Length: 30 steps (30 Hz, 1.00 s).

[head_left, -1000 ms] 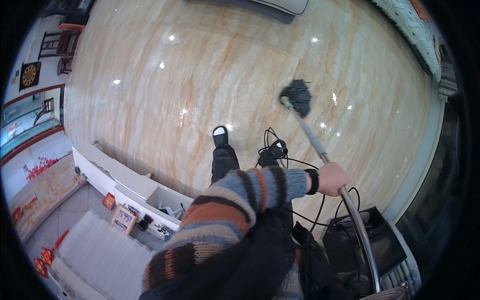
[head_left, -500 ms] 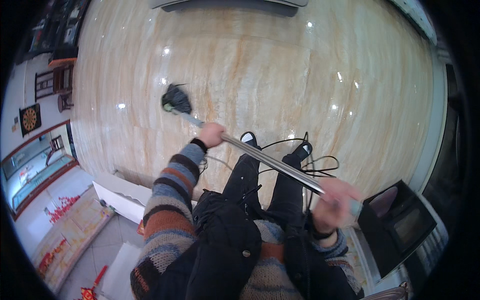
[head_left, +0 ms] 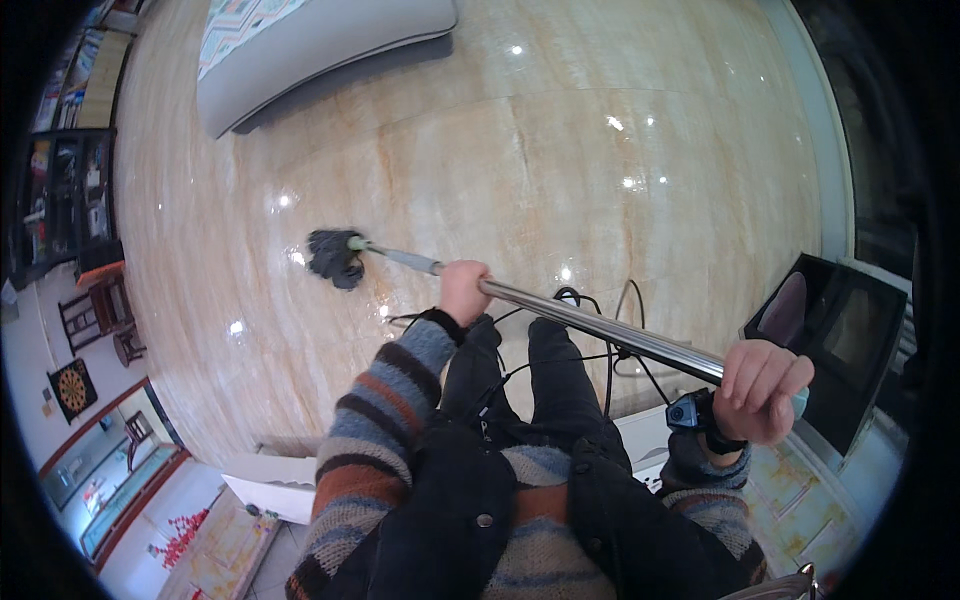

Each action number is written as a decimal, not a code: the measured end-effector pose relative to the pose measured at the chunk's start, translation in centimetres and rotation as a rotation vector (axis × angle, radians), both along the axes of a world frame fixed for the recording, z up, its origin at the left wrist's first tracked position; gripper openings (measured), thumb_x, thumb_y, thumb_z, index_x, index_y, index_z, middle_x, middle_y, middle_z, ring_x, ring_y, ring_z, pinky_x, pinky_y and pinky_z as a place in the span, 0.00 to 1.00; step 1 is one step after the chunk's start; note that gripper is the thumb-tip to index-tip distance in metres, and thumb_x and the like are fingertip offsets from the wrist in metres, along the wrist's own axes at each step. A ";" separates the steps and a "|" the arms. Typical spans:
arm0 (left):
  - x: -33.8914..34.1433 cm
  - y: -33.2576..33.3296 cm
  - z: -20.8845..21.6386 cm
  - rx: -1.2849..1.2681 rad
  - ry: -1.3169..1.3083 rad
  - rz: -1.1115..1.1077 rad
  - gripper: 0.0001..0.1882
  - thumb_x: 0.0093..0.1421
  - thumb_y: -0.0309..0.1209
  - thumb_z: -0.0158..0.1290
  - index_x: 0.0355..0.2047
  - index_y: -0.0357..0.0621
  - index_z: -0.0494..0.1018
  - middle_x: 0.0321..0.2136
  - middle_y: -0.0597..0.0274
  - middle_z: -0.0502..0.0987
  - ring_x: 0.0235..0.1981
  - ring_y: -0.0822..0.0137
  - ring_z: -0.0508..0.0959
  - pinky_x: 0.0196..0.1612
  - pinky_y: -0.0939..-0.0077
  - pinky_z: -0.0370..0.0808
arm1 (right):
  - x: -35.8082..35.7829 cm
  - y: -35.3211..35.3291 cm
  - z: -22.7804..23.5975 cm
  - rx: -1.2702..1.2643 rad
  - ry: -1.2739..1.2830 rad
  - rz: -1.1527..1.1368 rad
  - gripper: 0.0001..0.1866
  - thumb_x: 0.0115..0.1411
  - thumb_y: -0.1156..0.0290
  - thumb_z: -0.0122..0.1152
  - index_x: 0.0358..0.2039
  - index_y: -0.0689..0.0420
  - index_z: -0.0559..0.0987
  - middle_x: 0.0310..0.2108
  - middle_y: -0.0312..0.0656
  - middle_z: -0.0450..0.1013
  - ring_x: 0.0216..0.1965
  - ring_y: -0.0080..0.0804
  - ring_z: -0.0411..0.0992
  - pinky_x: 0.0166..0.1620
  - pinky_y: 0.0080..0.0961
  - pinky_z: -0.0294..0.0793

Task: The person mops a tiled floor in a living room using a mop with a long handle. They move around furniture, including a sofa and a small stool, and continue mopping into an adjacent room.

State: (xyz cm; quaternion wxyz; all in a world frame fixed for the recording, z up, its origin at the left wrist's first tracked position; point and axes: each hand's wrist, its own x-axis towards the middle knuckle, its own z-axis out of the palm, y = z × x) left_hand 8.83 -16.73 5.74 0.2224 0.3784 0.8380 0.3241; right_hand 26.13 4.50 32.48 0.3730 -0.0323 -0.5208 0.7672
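"Assessing the mop (head_left: 600,325) on the floor (head_left: 500,180): what would serve the stroke best?"

"In the assessor's judgement, an even sweep, mop head (head_left: 335,258) flat, kept off the black cable (head_left: 609,378) by the legs (head_left: 560,375). The mop head lies ahead, to the person's left."

"And the hands?"

"Left hand (head_left: 465,292): wrapped round the lower pole (head_left: 640,337), forearm (head_left: 385,410) reaching forward. Right hand (head_left: 765,388): curled about the pole's upper end, out at the person's right side."

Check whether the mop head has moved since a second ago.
Yes: the mop head has moved left, now much nearer the dartboard at the left.
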 end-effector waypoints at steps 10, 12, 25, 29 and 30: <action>19.3 27.4 5.4 0.334 -0.163 -0.421 0.07 0.34 0.28 0.56 0.12 0.46 0.68 0.14 0.55 0.69 0.21 0.51 0.70 0.25 0.60 0.65 | 23.5 12.9 10.9 0.363 0.132 -0.244 0.07 0.50 0.73 0.52 0.19 0.53 0.64 0.12 0.31 0.64 0.12 0.17 0.63 0.17 0.11 0.67; 23.8 32.1 5.3 0.420 -0.175 -0.552 0.07 0.34 0.29 0.56 0.13 0.46 0.68 0.15 0.56 0.69 0.22 0.52 0.71 0.26 0.60 0.65 | 28.4 13.6 11.9 0.491 0.121 -0.240 0.07 0.50 0.73 0.51 0.18 0.53 0.64 0.12 0.31 0.65 0.12 0.16 0.64 0.16 0.10 0.66; 40.5 42.4 0.2 0.558 -0.372 -0.798 0.10 0.35 0.28 0.56 0.17 0.45 0.65 0.20 0.55 0.69 0.28 0.49 0.69 0.30 0.59 0.66 | 28.9 12.5 10.9 0.864 -0.146 -0.432 0.17 0.55 0.66 0.47 0.12 0.53 0.59 0.09 0.36 0.61 0.13 0.27 0.63 0.16 0.23 0.62; 39.8 41.5 0.2 0.489 -0.284 -0.844 0.09 0.33 0.29 0.56 0.16 0.45 0.66 0.20 0.55 0.70 0.27 0.49 0.70 0.29 0.58 0.66 | 29.4 10.6 10.0 0.899 -0.188 -0.571 0.18 0.56 0.66 0.51 0.15 0.57 0.59 0.12 0.40 0.63 0.14 0.31 0.65 0.14 0.27 0.64; 39.4 41.1 0.5 0.447 -0.241 -0.854 0.09 0.32 0.29 0.56 0.15 0.45 0.67 0.19 0.55 0.70 0.26 0.49 0.70 0.28 0.57 0.66 | 29.2 10.1 10.0 0.889 -0.166 -0.637 0.17 0.56 0.65 0.51 0.16 0.57 0.59 0.12 0.40 0.63 0.13 0.30 0.65 0.14 0.26 0.64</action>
